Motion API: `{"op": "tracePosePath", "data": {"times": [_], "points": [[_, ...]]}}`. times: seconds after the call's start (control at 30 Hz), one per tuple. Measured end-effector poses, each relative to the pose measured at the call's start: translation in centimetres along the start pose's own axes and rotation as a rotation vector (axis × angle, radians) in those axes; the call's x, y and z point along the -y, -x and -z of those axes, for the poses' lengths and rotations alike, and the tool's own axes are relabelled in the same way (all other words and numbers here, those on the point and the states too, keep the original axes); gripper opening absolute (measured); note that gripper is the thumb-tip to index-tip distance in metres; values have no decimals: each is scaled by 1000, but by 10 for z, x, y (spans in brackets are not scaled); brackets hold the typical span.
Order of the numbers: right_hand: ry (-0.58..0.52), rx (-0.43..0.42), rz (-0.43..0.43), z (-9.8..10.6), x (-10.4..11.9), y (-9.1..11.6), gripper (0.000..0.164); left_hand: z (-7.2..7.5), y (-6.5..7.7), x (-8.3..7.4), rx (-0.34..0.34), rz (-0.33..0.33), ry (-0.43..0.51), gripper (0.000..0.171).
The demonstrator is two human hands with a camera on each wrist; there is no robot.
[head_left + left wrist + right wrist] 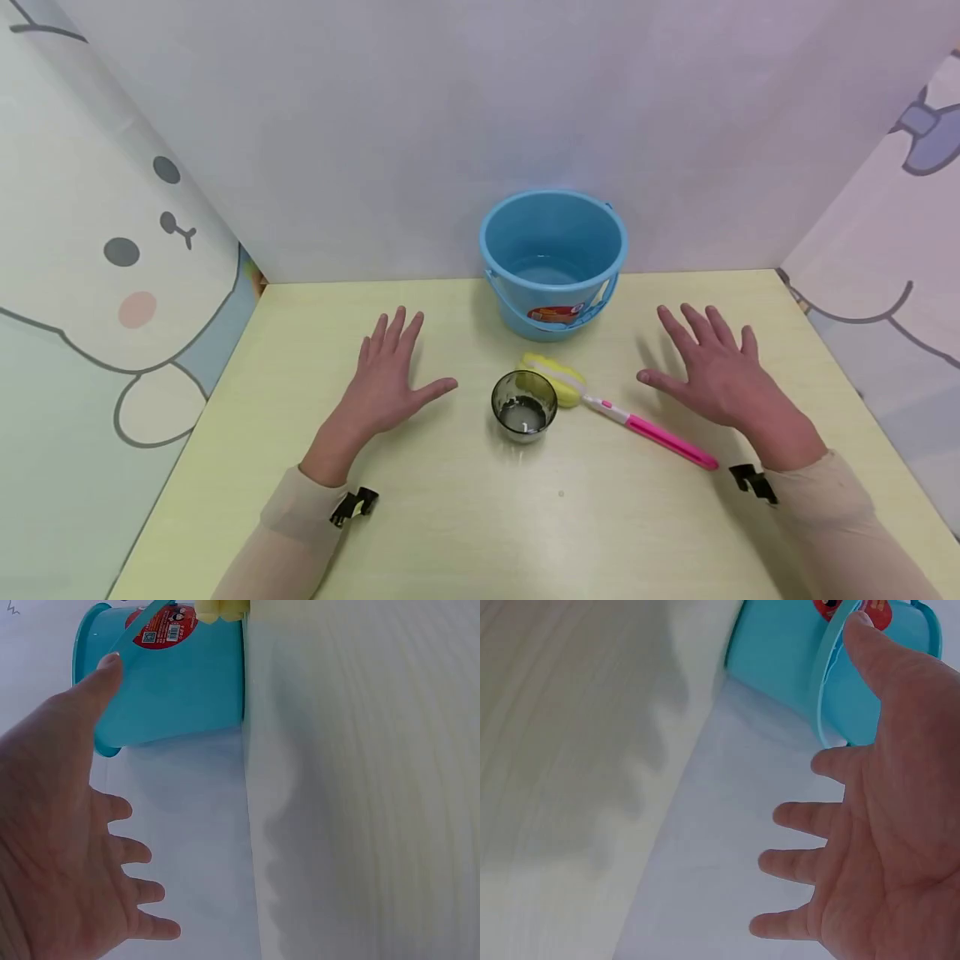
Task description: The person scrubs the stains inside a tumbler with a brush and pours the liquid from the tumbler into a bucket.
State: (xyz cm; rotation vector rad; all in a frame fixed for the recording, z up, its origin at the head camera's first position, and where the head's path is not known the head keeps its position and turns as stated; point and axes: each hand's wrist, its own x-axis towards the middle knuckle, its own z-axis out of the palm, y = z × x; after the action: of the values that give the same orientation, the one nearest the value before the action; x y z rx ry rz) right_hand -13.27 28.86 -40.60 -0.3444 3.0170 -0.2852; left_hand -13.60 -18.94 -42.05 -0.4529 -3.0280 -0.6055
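Note:
A small dark glass cup [522, 421] stands near the middle of the table. Just behind it lies a yellow sponge brush [558, 387], whose white and pink handle [667, 440] points toward the lower right. My left hand [384, 379] hovers left of the cup with fingers straight and spread, holding nothing. On the other side my right hand [712, 375] is held above the table, fingers spread, beyond the brush handle and touching nothing. A blue bucket [551, 292] stands upright behind the cup, its handle hanging at the front; both wrist views show it past the thumbs.
The pale wooden table [450, 525] ends at a whitish back wall [375, 150]. Side panels with cartoon animals [142, 250] flank it left and right. Black clips [354, 506] sit at both sleeve cuffs. A red label [161, 628] is on the bucket.

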Motion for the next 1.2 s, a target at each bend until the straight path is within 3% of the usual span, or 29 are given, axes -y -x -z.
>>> {"op": "tracePosePath", "data": {"times": [0.5,0.93,1.2], "points": [[16,28,91,11,25,12,102,-3,3,-14,76,-100,251,115],[30,53,172,2,37,22,90,-21,3,-43,155,-205,411,126],[45,40,254,-12,42,24,70,-36,1,-59,205,-236,522,126]]}}
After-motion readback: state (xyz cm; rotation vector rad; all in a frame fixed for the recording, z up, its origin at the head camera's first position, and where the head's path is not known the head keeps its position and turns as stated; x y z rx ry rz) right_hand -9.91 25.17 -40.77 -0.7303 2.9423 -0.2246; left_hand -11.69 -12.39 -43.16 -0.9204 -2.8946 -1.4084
